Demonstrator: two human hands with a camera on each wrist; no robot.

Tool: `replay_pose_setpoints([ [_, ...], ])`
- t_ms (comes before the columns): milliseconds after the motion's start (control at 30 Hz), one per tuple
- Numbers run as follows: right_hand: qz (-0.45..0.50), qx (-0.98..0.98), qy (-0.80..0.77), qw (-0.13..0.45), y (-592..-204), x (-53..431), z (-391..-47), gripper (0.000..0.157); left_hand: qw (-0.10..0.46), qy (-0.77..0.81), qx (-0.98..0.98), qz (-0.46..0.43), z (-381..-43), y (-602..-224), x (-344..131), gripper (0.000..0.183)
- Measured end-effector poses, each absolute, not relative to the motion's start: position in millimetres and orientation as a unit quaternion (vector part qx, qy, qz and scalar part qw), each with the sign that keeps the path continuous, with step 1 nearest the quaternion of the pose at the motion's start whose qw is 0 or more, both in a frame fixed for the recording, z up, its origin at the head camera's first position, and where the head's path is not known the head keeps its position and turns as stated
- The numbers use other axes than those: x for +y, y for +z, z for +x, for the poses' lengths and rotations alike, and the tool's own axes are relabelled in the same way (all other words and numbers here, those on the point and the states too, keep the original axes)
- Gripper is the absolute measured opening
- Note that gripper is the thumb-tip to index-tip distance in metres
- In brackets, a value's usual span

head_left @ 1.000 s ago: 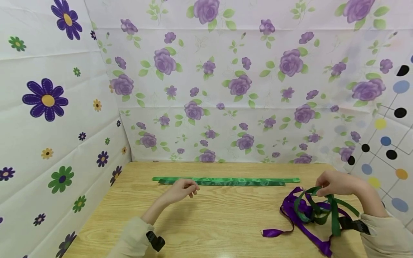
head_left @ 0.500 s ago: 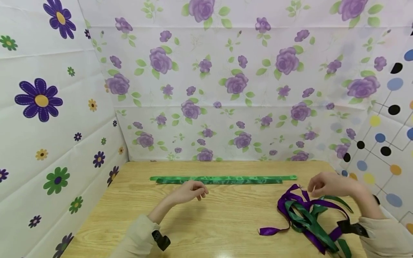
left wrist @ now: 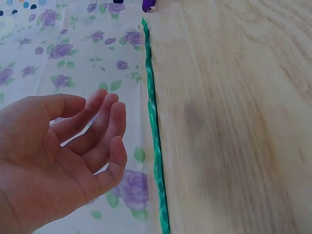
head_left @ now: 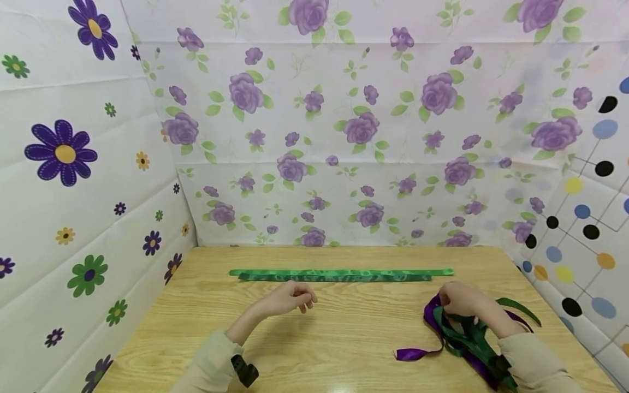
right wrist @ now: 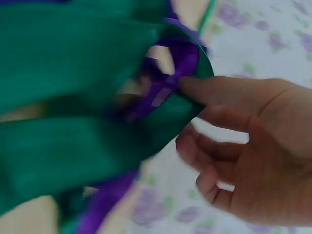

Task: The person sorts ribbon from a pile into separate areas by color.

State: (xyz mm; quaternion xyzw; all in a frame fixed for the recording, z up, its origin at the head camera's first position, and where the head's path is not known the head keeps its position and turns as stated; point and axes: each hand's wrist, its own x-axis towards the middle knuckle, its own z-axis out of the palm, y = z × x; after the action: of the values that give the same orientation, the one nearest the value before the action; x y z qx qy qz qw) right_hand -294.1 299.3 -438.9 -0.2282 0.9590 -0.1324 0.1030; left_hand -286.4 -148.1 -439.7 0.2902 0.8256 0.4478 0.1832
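My right hand is over a tangled heap of purple and dark green ribbon on the right of the table. In the right wrist view, its thumb and index finger pinch the edge of a wide green ribbon loop, with purple ribbon inside the loop. Purple ribbon trails left from the heap, ending in a frayed tip. My left hand hovers left of the middle, fingers loosely curled around nothing. Just beyond it, two flattened green ribbons, one bright and one darker, lie side by side.
A wooden table carries everything. Floral cloth hangs at its back edge, daisy-patterned cloth stands on the left and dotted cloth on the right. Each wrist wears a black camera strap.
My right hand lets go of the dark green ribbon, which drops onto the heap, then moves left and down and pinches green ribbon there. My left hand drifts slightly right.
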Motion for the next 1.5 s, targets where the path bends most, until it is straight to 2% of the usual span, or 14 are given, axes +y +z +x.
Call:
replay_pose_setpoints([
  [167,-0.304,0.923,-0.233,0.031,-396.5,281.7,-292.4,0.015,0.153,0.436,0.83,0.313,-281.9,-424.0,-123.6,0.026],
  [300,-0.372,0.877,-0.305,-0.004,-348.7,250.7,-281.3,0.021,0.139,0.467,0.797,0.356,-274.0,-399.0,-88.9,0.042],
  [400,-0.425,0.833,-0.353,0.0,-319.8,224.2,-272.5,0.02,0.154,0.504,0.753,0.395,-269.4,-377.1,-62.5,0.055],
  [567,-0.482,0.767,-0.419,0.067,-296.4,191.8,-265.3,0.015,0.189,0.572,0.68,0.418,-268.8,-353.7,-41.1,0.066],
  [667,-0.485,0.753,-0.436,0.082,-295.0,183.7,-265.7,0.015,0.218,0.609,0.643,0.409,-270.4,-353.2,-45.5,0.073],
  [733,-0.48,0.747,-0.452,0.088,-297.8,181.8,-268.1,0.016,0.244,0.621,0.627,0.403,-271.1,-356.6,-52.2,0.07],
  [833,-0.473,0.741,-0.467,0.093,-304.0,181.6,-274.0,0.017,0.276,0.614,0.619,0.406,-271.0,-364.0,-64.0,0.055],
  [967,-0.459,0.737,-0.484,0.109,-311.2,186.0,-281.9,0.019,0.284,0.614,0.603,0.422,-272.9,-373.8,-83.4,0.028],
  [1100,-0.439,0.735,-0.502,0.126,-319.4,198.9,-289.5,0.014,0.288,0.631,0.59,0.413,-282.1,-382.2,-108.6,0.024],
  [1200,-0.422,0.736,-0.51,0.142,-328.1,210.9,-295.5,0.008,0.278,0.625,0.622,0.38,-289.7,-385.8,-128.3,0.025],
  [1300,-0.402,0.75,-0.503,0.15,-338.7,222.8,-302.4,0.013,0.259,0.597,0.679,0.339,-295.6,-386.2,-147.4,0.026],
  [1500,-0.33,0.799,-0.478,0.152,-360.5,245.4,-316.6,0.023,0.196,0.501,0.779,0.323,-304.2,-385.6,-184.9,0.031],
])
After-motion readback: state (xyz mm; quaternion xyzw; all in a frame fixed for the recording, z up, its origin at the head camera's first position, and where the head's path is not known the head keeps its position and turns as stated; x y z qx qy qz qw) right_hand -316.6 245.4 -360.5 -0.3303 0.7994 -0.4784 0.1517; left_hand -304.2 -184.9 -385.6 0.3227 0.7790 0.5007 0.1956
